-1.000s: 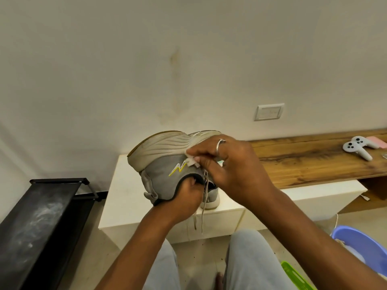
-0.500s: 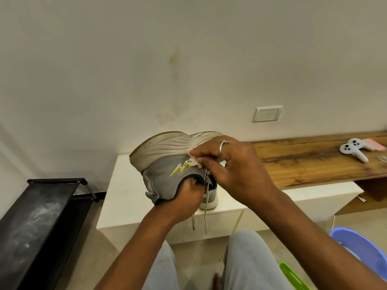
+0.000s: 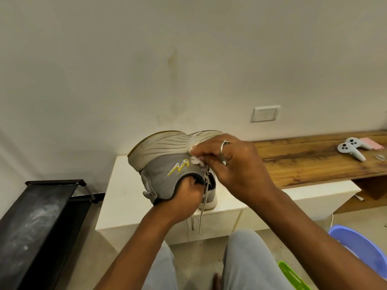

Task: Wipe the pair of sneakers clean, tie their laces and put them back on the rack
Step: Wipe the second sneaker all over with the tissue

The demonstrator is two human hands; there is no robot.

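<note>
A grey sneaker (image 3: 163, 170) with a yellow zigzag mark is held in the air on its side, its cream sole turned up. My left hand (image 3: 184, 197) is pushed into its opening and grips the collar. My right hand (image 3: 230, 170) pinches a small white wipe (image 3: 195, 159) against the sneaker's side, just right of the mark. Loose laces (image 3: 202, 206) hang down. Behind my hands the second sneaker (image 3: 210, 200) stands on the white cabinet (image 3: 117, 206), mostly hidden. The black shoe rack (image 3: 37, 222) is at the lower left.
A wooden shelf (image 3: 303, 164) runs to the right with a white game controller (image 3: 351, 150) and a pink object on it. A blue basin (image 3: 364, 250) and a green item (image 3: 291, 275) sit on the floor at the lower right. My knees are below.
My right hand with the wipe has shifted slightly along the sneaker's side near the yellow mark. The left hand keeps the sneaker in the same pose.
</note>
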